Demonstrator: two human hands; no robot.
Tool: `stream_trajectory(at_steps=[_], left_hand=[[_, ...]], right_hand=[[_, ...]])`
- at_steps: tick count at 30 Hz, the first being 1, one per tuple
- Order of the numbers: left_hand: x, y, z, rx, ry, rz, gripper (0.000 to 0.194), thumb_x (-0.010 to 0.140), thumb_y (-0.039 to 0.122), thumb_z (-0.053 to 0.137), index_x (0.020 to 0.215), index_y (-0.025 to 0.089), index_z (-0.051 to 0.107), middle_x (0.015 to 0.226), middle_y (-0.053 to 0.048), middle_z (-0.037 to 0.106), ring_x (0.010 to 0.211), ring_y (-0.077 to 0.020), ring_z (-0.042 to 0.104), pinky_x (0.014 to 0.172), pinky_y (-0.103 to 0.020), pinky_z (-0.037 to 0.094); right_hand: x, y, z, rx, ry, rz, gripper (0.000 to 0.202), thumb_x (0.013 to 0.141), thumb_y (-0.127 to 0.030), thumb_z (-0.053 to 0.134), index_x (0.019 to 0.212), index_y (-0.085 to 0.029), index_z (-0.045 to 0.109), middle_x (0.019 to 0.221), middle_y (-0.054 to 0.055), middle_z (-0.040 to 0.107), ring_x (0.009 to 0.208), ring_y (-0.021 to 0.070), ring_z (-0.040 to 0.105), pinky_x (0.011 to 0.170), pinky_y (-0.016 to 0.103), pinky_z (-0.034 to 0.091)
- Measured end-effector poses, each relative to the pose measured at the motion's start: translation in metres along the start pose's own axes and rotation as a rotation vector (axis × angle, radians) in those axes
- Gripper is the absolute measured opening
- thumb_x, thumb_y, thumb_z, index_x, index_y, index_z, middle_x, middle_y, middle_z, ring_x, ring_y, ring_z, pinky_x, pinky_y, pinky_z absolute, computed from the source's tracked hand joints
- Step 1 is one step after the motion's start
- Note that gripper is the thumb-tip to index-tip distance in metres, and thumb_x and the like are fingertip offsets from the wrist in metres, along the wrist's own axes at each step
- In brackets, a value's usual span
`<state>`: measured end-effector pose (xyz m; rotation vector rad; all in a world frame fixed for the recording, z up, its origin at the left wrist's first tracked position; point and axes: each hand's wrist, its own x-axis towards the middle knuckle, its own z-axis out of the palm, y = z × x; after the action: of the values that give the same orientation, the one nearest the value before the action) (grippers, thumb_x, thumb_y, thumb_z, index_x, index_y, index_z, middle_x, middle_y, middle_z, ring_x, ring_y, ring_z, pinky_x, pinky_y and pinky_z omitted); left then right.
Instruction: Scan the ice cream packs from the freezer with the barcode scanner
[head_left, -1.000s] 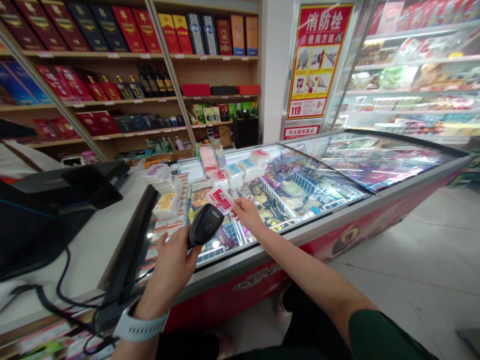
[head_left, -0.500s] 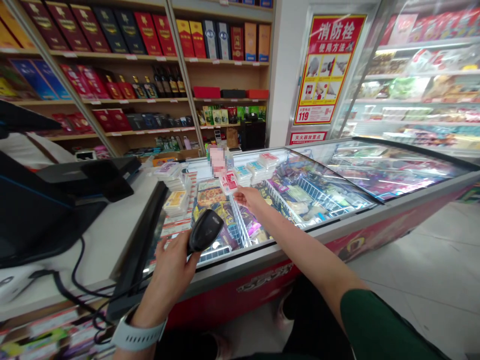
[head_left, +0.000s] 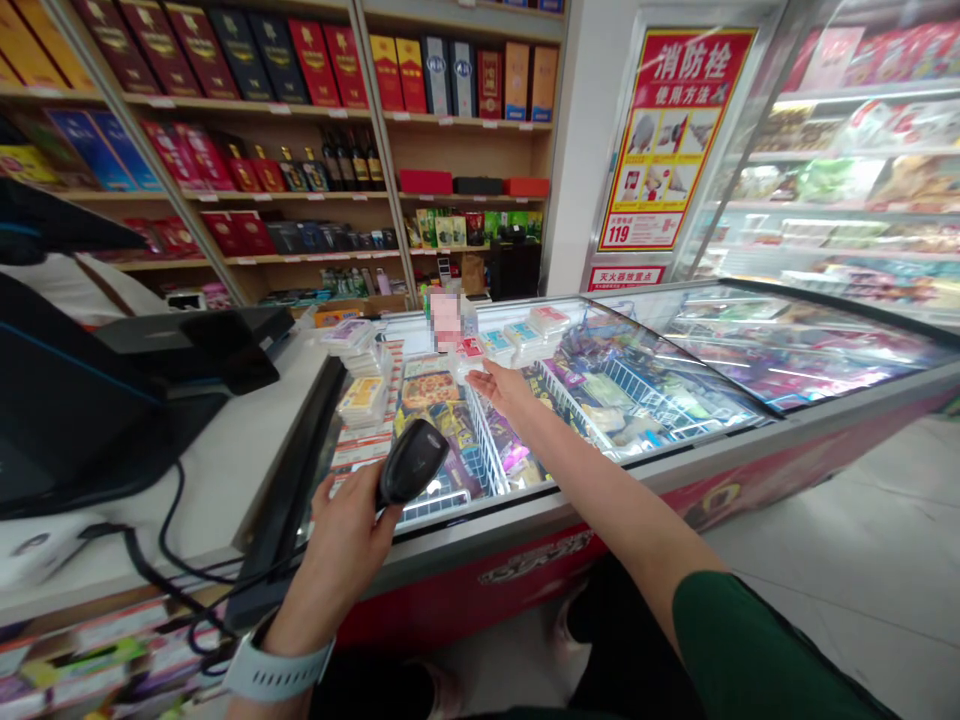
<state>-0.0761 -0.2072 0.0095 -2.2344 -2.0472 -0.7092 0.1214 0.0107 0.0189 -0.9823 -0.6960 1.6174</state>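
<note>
Several packs (head_left: 523, 345) sit stacked on the freezer (head_left: 675, 472); left hand (head_left: 349, 535) clasps scanner (head_left: 412, 462); right hand (head_left: 505, 388), loosely spread, is near them; remainder unclear.

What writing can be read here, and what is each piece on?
"消防栓": red-and-yellow poster
"使用方法": same poster
"119": same poster
"灭火器放置点": sign below it
Too small or blurred: finer print on poster and sign; lettering on freezer front, shelved boxes, stacked packs.

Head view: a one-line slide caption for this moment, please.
Left hand grips a black barcode scanner; open right hand near a red-labelled pack above a chest freezer.
</note>
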Motion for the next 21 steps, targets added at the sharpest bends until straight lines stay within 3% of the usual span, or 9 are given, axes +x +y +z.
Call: stream_trajectory(at_steps=[5,9,15,21], left_hand=[[-0.001,0.0,0.001,-0.008,0.004,-0.013,0.034,0.085,0.027,0.045,0.117,0.018,0.053,0.115,-0.012,0.068,0.114,-0.0286,0.06,0.108,-0.052,0.026],[-0.006,-0.004,-0.004,0.0,0.007,-0.035,0.037,0.085,0.028,0.044,0.12,0.018,0.052,0.119,-0.012,0.067,0.116,-0.0285,0.059,0.109,-0.053,0.024],[-0.019,-0.028,-0.018,0.0,0.045,-0.156,0.037,0.087,0.037,0.042,0.116,0.018,0.053,0.117,-0.013,0.068,0.114,-0.0298,0.06,0.109,-0.056,0.025],[-0.036,-0.051,-0.032,0.003,0.09,-0.237,0.037,0.085,0.039,0.043,0.114,0.018,0.053,0.114,-0.014,0.069,0.112,-0.0311,0.062,0.108,-0.056,0.028]], right_hand=[[-0.017,0.025,-0.008,-0.105,-0.037,0.068,0.015,0.095,-0.022,0.055,0.081,-0.015,0.054,0.065,0.003,0.065,0.056,0.0107,0.065,0.06,0.021,0.058],[-0.025,0.038,-0.002,-0.229,-0.096,0.097,0.015,0.093,-0.023,0.057,0.08,-0.015,0.055,0.06,0.001,0.064,0.05,0.0107,0.063,0.054,0.021,0.056],[-0.024,0.056,0.04,-0.446,-0.205,0.096,0.019,0.09,-0.034,0.063,0.083,-0.017,0.056,0.058,0.0,0.063,0.045,0.0122,0.061,0.047,0.023,0.055],[-0.015,0.083,0.096,-0.692,-0.239,0.077,0.043,0.075,-0.056,0.073,0.082,-0.016,0.059,0.057,0.003,0.064,0.046,0.0177,0.065,0.047,0.028,0.055]])
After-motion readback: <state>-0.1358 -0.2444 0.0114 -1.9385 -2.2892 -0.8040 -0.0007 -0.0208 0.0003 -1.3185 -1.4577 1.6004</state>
